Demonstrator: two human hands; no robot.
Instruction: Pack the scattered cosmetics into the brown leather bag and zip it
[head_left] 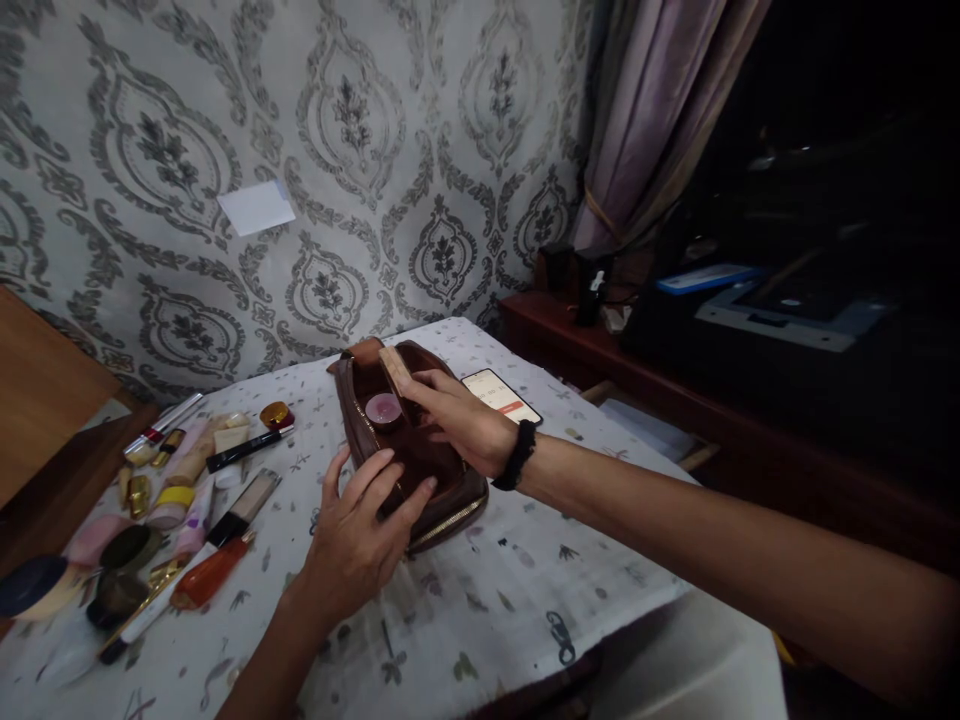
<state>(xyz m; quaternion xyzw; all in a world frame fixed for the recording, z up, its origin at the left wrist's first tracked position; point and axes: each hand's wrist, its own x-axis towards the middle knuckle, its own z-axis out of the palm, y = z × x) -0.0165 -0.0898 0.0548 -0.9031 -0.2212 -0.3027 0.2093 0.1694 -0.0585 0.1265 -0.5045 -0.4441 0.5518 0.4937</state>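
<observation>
An unzipped brown bag [358, 415] lies on the patterned white cloth, its inside showing. In its left part sits a round pink-topped item [383, 409]. My right hand [465, 420] reaches over the bag from the right, its fingers closed on a flat beige item [394, 370] that stands at the bag's far end. My left hand [367, 515] rests with spread fingers on the bag's near left edge, holding nothing.
Many cosmetics, among them an orange bottle [210, 572] and a black tube [249, 450], lie on the left of the cloth [420, 640]. A lit phone [501, 394] lies right of the bag. Behind stands a papered wall [420, 130]; a dark red cabinet [570, 345] is at right.
</observation>
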